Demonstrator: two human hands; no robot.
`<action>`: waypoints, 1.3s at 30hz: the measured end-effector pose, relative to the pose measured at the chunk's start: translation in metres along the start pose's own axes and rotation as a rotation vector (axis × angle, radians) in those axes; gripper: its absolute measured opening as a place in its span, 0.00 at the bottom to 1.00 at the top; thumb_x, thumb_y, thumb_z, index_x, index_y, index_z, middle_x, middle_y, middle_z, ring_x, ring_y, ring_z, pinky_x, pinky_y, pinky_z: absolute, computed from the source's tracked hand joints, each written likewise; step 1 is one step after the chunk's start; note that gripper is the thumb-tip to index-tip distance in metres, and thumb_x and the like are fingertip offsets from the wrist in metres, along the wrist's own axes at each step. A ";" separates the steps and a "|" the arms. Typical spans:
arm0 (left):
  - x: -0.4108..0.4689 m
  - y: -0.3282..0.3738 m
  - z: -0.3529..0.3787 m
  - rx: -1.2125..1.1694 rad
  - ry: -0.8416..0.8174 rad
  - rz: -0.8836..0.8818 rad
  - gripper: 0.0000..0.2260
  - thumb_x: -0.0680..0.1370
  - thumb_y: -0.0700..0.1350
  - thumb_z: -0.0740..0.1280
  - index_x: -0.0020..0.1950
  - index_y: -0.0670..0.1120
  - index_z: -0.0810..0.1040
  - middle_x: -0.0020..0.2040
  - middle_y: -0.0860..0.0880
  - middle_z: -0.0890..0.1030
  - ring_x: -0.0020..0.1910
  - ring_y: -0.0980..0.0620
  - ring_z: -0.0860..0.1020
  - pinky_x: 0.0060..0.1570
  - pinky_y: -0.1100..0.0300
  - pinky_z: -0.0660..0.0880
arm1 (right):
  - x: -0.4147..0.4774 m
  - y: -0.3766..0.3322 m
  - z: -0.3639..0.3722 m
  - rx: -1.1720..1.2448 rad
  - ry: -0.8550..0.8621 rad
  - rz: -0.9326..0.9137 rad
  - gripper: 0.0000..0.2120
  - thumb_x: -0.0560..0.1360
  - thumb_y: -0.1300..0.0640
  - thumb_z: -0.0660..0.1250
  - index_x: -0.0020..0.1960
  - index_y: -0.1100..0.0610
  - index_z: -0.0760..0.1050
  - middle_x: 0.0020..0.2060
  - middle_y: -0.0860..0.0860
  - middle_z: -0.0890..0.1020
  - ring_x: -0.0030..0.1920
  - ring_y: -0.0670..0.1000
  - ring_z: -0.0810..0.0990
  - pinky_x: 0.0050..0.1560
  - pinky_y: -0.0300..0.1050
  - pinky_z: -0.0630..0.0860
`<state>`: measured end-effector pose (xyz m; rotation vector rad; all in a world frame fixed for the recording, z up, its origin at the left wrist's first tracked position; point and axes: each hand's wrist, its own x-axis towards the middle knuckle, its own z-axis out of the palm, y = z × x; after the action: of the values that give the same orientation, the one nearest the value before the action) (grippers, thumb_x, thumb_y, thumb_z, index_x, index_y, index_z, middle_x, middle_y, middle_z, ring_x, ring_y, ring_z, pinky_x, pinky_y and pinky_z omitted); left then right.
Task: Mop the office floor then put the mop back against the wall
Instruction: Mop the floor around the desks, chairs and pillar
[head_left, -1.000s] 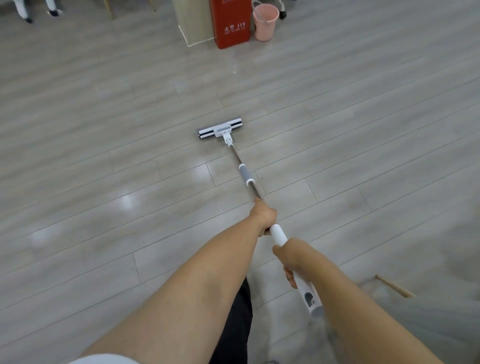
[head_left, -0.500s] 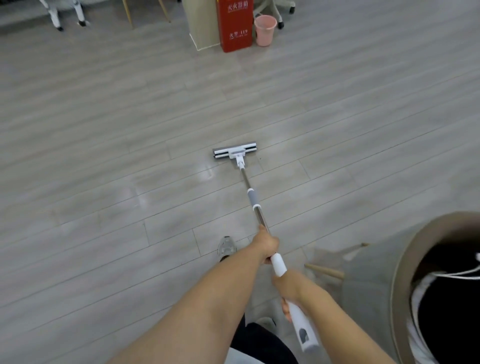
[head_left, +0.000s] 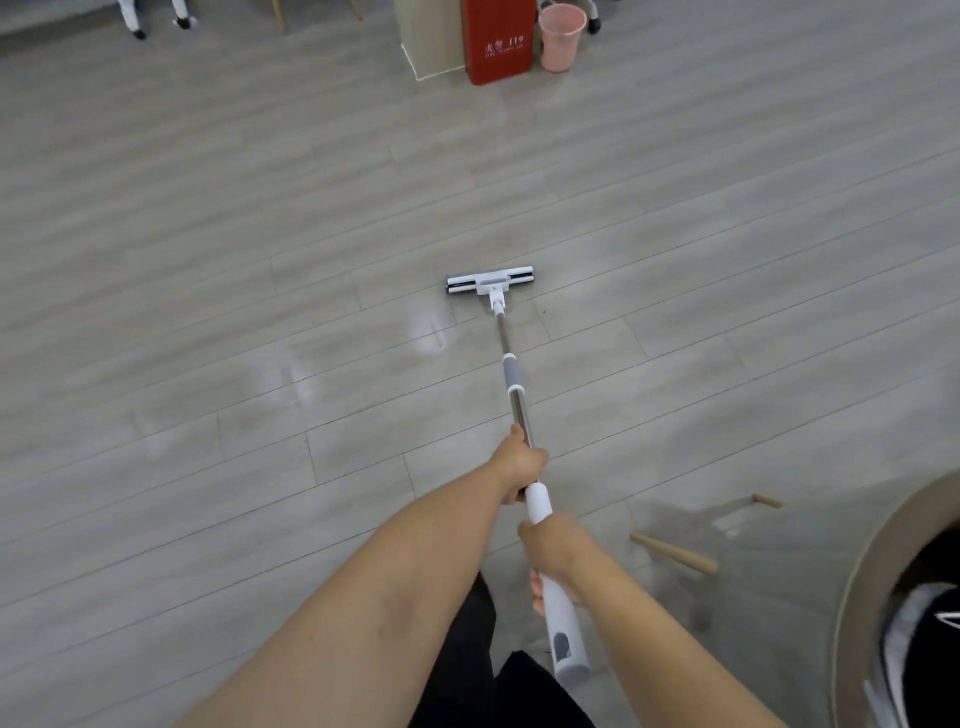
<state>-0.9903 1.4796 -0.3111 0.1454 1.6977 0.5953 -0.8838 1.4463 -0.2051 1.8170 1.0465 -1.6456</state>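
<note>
The left hand (head_left: 519, 462) and right hand (head_left: 558, 553) grip the white-and-steel flat mop (head_left: 511, 382), fingers mostly hidden; the red metal cabinet (head_left: 498, 41) is cut off at the floor's far edge.

We reach both bare forearms up from the lower edge toward mid-frame. Our left hand (head_left: 519, 462) sits higher, fingers curled round the mop handle (head_left: 538, 503); our right hand (head_left: 558, 556) grips it just below, right of centre, wrists nearly straight.

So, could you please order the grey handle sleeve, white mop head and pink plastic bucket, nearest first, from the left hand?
1. Grey handle sleeve, just beyond left hand.
2. White mop head, farther ahead.
3. Pink plastic bucket, far back.
</note>
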 end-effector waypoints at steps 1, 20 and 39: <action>0.009 0.011 -0.008 0.006 0.000 0.007 0.32 0.79 0.41 0.61 0.81 0.57 0.53 0.57 0.43 0.75 0.45 0.45 0.76 0.34 0.57 0.75 | 0.003 -0.016 -0.001 0.002 -0.001 -0.017 0.10 0.82 0.54 0.59 0.55 0.61 0.71 0.31 0.57 0.76 0.25 0.54 0.73 0.27 0.44 0.75; 0.121 0.132 -0.044 0.102 -0.005 0.016 0.30 0.80 0.41 0.59 0.79 0.56 0.54 0.59 0.45 0.76 0.42 0.47 0.78 0.30 0.56 0.78 | 0.066 -0.152 -0.038 -0.124 0.178 -0.049 0.14 0.82 0.50 0.57 0.49 0.62 0.70 0.20 0.53 0.74 0.18 0.53 0.72 0.30 0.41 0.72; -0.131 -0.214 0.011 0.266 -0.128 0.037 0.28 0.78 0.39 0.58 0.77 0.53 0.57 0.59 0.43 0.77 0.44 0.47 0.78 0.26 0.61 0.75 | -0.048 0.221 0.139 0.070 0.033 0.068 0.10 0.78 0.53 0.58 0.53 0.59 0.71 0.27 0.55 0.75 0.26 0.55 0.73 0.36 0.48 0.77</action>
<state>-0.9018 1.2455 -0.2954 0.3980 1.6463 0.3765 -0.7943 1.1963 -0.2139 1.9092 0.9408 -1.6361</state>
